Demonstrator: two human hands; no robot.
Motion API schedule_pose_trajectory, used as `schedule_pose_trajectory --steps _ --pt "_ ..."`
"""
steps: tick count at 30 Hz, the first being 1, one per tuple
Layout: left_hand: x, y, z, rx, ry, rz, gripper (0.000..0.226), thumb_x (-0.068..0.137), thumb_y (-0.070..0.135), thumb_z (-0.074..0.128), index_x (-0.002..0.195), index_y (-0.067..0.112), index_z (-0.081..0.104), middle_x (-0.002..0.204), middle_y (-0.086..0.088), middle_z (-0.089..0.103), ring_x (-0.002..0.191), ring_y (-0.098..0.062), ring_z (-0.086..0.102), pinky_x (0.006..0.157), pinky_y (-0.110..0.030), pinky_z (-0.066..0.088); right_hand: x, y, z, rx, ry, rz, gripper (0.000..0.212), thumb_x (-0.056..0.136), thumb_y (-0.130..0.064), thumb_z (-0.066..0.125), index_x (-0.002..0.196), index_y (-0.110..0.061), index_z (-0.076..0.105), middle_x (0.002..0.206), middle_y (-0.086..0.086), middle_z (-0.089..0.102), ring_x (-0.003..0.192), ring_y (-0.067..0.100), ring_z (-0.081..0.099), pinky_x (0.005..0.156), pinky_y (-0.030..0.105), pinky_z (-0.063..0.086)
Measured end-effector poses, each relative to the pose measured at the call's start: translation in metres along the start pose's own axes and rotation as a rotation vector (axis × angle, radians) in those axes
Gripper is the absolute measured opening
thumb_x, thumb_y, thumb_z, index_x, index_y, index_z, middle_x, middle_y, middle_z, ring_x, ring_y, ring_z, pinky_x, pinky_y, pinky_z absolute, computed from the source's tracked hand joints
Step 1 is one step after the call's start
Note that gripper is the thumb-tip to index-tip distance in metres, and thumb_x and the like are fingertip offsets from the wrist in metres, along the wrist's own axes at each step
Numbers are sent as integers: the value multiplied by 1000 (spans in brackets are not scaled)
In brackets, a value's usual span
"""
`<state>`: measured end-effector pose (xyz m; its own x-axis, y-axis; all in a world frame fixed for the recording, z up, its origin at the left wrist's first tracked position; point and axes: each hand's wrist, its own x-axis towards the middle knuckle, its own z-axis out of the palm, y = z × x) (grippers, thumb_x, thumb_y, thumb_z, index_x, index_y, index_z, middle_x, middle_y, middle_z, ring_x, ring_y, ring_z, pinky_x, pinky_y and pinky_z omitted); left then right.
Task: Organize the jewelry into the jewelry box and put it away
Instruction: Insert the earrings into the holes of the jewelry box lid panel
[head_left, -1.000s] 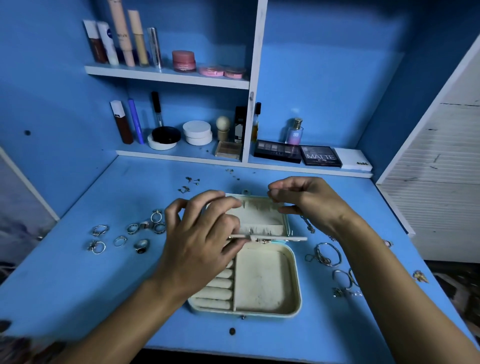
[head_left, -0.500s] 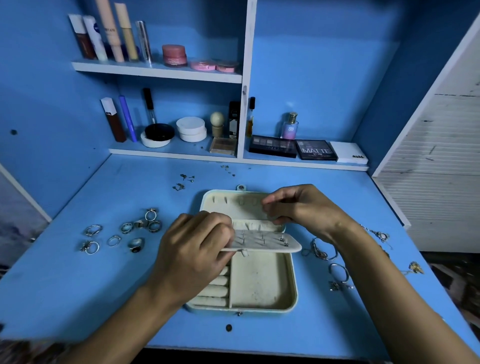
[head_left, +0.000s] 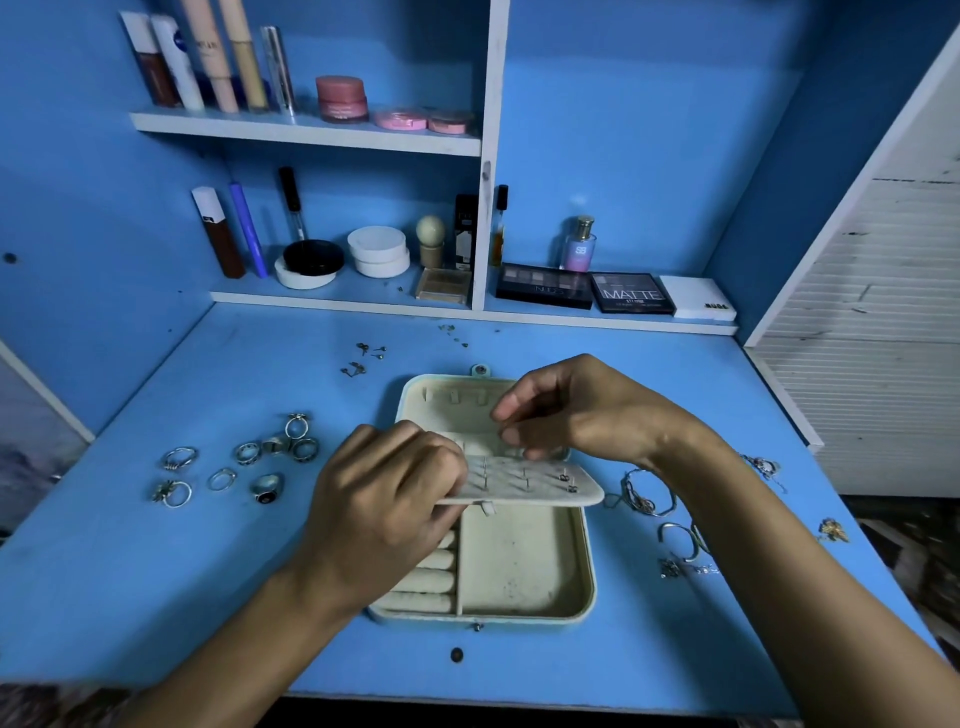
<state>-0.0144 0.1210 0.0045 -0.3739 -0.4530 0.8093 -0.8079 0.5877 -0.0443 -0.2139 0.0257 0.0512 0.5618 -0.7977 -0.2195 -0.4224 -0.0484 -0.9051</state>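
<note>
Jewelry box (head_left: 524, 566) open at table (head_left: 130, 571) centre. Left hand (head_left: 384, 514) fingers pinch earring flap (head_left: 530, 483) at its left end; flap's long axis runs L-R. Right hand (head_left: 576, 410) fingers curled just above/behind it, apparently empty. Rings (head_left: 244, 462) lie well left, nearer left hand.

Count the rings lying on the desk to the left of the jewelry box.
8. Two far left; one thin band; one dark-stoned; four clustered nearer the jewelry box. The left hand may hide more.
</note>
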Motion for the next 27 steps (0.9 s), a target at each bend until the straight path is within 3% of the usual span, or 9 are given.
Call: schedule_pose_trajectory --steps 7,10,14,21,27 --pt "0 0 -1 9 -8 -2 20 93 7 45 79 20 37 68 0 63 57 -23 56 49 -40 40 2 -10 -1 -91 -122 -57 19 84 5 74 92 -13 72 89 5 75 79 17 72 73 30 61" --pt "0 0 -1 7 -16 1 20 95 8 44 80 20 37 68 0 63 57 -22 56 49 -41 40 3 -14 0 -176 -145 -97 21 84 5 73 95 -13 71 89 5 75 78 18 72 71 27 59" --pt "0 0 -1 13 -21 -4 19 94 8 44 80 20 38 69 0 63 58 -22 56 50 -40 40 4 -16 1 -216 -163 -113 22 87 4 70 97 -16 70 89 3 75 87 28 73 77 34 62" --pt "1 0 -1 21 -7 7 20 97 11 40 79 20 38 69 0 64 59 -22 57 52 -38 39 5 -17 3 -223 -190 -108 26 86 8 67 97 -15 68 89 1 75 76 11 69 68 26 57" --pt "0 0 0 36 3 12 20 97 10 42 80 20 38 69 1 64 59 -21 56 54 -36 37 8 -21 2 -240 -225 -93 23 88 4 69 99 -16 67 91 0 75 93 24 73 78 36 62"
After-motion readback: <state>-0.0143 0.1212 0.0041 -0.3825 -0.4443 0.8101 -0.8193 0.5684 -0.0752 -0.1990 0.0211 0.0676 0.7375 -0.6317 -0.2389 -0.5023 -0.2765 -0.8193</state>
